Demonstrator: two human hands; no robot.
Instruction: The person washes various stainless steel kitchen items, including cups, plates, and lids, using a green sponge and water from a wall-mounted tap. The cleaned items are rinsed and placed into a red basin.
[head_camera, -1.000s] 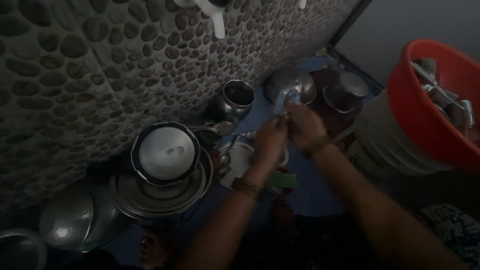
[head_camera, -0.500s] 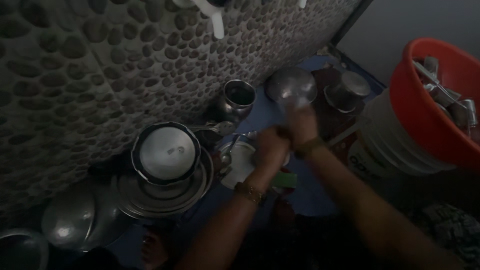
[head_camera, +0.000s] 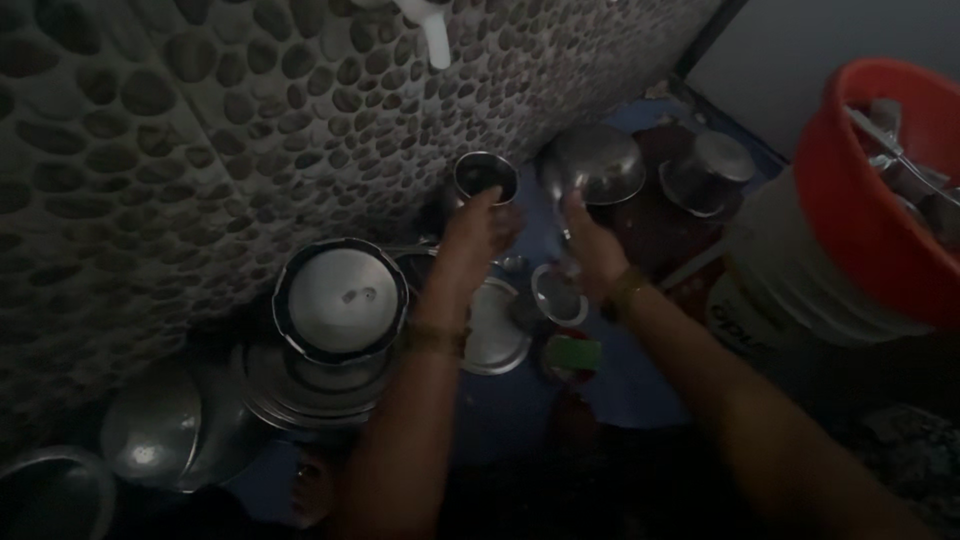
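— What were your hands on just then?

— My left hand (head_camera: 478, 228) reached up to the small steel pot (head_camera: 486, 178) by the pebble wall (head_camera: 200, 130), fingers curved against its near side. Whether I truly gripped it I cannot tell; the light was poor. My right hand (head_camera: 590, 250) was raised beside the upturned steel bowl (head_camera: 598, 165), fingers spread, touching its rim or nearly so.

— Why was everything down so low?

— I was squatting on the blue floor (head_camera: 640, 390) under the white tap (head_camera: 436, 40), so the vessels sat close around me within reach. The bowl lay mouth-down, I judge so water could run off.

— And the rest?

— A stack of steel plates (head_camera: 300, 390) with a lidded pot (head_camera: 340, 298) on top stood to my left. A flat steel lid (head_camera: 495, 340) and a smaller one (head_camera: 558, 296) lay below my hands, a green scrubber (head_camera: 573, 353) just beside them. The red tub (head_camera: 860, 210) on a white bucket (head_camera: 770, 290) held more utensils, kept apart.
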